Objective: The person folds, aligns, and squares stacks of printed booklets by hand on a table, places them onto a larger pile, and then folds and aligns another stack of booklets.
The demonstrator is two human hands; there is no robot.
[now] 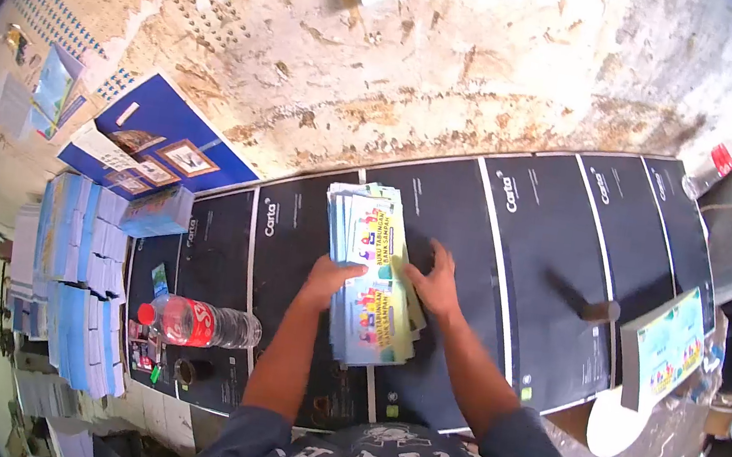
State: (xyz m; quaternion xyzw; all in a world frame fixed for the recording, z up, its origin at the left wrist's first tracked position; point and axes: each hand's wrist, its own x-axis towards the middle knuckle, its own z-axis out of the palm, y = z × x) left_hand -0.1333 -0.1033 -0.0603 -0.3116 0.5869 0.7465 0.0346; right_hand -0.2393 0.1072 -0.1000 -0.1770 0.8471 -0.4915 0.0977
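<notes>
A pile of printed booklet covers (371, 275), blue, yellow and white, lies on the black table (526, 277) in front of me, its sheets slightly fanned at the edges. On its left edge rests my left hand (333, 282), the thumb lying over the top sheet and the fingers at the side. My right hand (436, 279) is at the pile's right edge, its thumb near the sheets and its fingers spread apart above the table.
A plastic bottle (201, 324) with a red cap lies at the left, near tall stacks of booklets (77, 283). A blue board (165, 142) leans on the wall. At the right are a dark cylindrical object (600, 311) and another booklet stack (664, 349).
</notes>
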